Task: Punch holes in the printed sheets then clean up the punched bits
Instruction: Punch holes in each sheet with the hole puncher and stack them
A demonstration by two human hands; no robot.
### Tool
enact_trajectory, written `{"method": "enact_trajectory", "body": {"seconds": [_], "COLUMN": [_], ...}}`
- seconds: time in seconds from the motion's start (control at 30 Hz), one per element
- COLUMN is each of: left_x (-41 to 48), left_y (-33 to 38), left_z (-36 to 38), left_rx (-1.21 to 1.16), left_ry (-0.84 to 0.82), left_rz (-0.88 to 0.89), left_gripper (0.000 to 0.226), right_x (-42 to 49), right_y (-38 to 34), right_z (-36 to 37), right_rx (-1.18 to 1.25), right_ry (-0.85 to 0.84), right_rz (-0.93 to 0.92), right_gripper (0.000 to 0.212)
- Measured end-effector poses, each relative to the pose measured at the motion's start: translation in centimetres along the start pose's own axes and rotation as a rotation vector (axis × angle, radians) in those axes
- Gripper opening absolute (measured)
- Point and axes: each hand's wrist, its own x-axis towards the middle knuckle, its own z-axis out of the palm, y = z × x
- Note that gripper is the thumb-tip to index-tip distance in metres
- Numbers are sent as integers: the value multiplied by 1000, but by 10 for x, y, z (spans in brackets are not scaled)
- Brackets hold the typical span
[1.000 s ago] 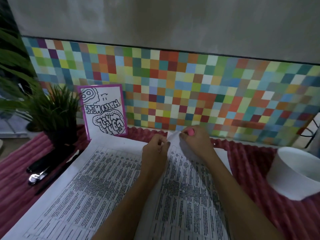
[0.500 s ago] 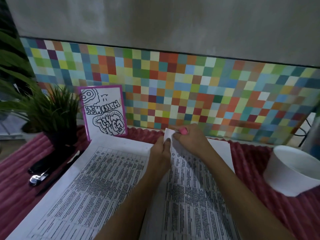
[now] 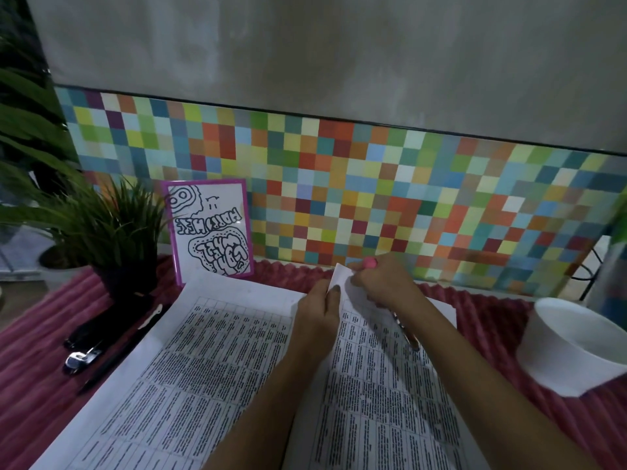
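Both hands meet at the far edge of the printed sheets (image 3: 203, 368), which lie spread across a ribbed pink cloth (image 3: 37, 385) on the worktop. The left hand (image 3: 317, 312) has its fingers (image 3: 334, 290) curled, thumb on the near face, pinching the raised far corner of the lifted sheet (image 3: 380, 401). That corner stands up off the pile between the two hands, and the rest of the sheet runs back under both forearms.

The right hand (image 3: 381, 283) is just to the right of the corner and touches it. Its fingers are bent tight around a slim pink-tipped tool (image 3: 369, 263): the pink end pokes out above the knuckles and the thin shaft comes out below the wrist, lying over the print. I cannot tell whether these fingers also nip the paper.

Well to the right of the fingers a white bowl (image 3: 576, 351) sits on the cloth. Left of them, beyond the paper's edge, a purple-framed card (image 3: 210, 228) leans on the multicoloured tile wall (image 3: 407, 184), with a small potted plant (image 3: 112, 232) beside it. Nearer the person on that side lie a black device with a metal end (image 3: 84, 347) and a black pen (image 3: 117, 359), its tip touching the sheets' border.
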Motion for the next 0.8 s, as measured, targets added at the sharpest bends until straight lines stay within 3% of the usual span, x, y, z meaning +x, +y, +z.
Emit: {"method": "enact_trajectory", "body": {"seconds": [0.07, 0.2, 0.27, 0.57, 0.8], "left_x": [0, 1, 0, -2, -2], "left_y": [-2, -4, -3, 4, 6], "left_z": [0, 0, 0, 1, 2], "left_rx": [7, -16, -34, -27, -23], "left_ry": [17, 38, 29, 23, 39], "left_rz": [23, 43, 45, 85, 104], "left_gripper": [31, 29, 29, 23, 23], "right_x": [-3, 0, 9, 14, 24], "right_y": [-5, -26, -32, -42, -44], "right_z": [-5, -22, -22, -4, 0], "right_rx": [177, 929, 1134, 1311, 1246], "right_ry": [87, 425, 469, 359, 390], "right_rz": [12, -150, -231, -376, -408], "right_gripper": [25, 15, 15, 19, 20]}}
